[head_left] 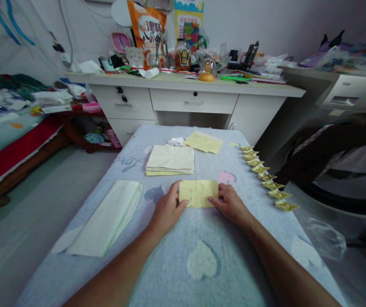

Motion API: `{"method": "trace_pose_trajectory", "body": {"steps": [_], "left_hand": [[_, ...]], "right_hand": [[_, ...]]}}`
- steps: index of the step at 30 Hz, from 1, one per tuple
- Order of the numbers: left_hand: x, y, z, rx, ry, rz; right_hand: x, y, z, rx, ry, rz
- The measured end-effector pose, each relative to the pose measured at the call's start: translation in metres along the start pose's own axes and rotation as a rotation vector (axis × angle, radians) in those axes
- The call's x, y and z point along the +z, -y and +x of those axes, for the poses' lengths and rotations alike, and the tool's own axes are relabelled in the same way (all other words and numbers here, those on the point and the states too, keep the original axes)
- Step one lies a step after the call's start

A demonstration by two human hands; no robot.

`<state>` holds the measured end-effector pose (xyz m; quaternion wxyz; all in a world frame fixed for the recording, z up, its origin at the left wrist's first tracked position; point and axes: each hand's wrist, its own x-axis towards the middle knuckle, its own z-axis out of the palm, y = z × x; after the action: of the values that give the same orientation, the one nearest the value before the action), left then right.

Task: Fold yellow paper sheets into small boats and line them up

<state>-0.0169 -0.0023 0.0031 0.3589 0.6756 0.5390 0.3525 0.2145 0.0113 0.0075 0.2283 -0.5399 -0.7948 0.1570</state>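
A folded yellow sheet of paper (198, 194), a wide rectangle with faint marks, is held between both hands just above the cloth. My left hand (170, 204) pinches its left edge, thumb on the front face. At the right edge my right hand (231, 202) grips it the same way; the fingers behind the paper are hidden. Beyond the hands lies a stack of creased cream paper squares (170, 158) with yellow sheets at the bottom. Loose yellow sheets (204, 141) rest behind it. Several small folded yellow paper boats (271, 186) line the table's right side.
The table wears a blue patterned cloth (157, 273). On its left lies a folded pale green-white sheet (106, 219), and crumpled white paper (175, 141) sits at the back. Past the table stands a cluttered white desk (176, 91); a front-loading washing machine (355, 96) is at the right.
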Motion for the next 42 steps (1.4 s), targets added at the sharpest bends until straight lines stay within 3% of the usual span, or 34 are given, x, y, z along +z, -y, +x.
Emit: {"method": "trace_pose_trajectory", "body": {"steps": [5,10,16,28,33,42], "left_hand": [[0.006,-0.002,0.001,-0.006,-0.050,0.245],[0.009,-0.002,0.001,0.042,-0.020,0.495],[0.011,-0.003,0.000,0.108,0.036,0.612],[0.012,0.005,0.007,0.079,0.040,0.634],[0.013,0.004,0.009,0.039,0.052,0.679],[-0.001,0.003,0.006,0.133,0.066,0.434]], "right_hand": [[0.007,0.004,0.000,0.176,-0.021,-0.112],[0.015,0.005,-0.003,0.166,-0.172,-0.234],[0.016,0.005,-0.004,0.192,-0.148,-0.233],[0.016,0.005,-0.002,0.179,-0.132,-0.261],[0.012,0.010,0.000,0.259,-0.040,-0.272],[0.009,0.012,0.000,0.312,0.007,-0.233]]}}
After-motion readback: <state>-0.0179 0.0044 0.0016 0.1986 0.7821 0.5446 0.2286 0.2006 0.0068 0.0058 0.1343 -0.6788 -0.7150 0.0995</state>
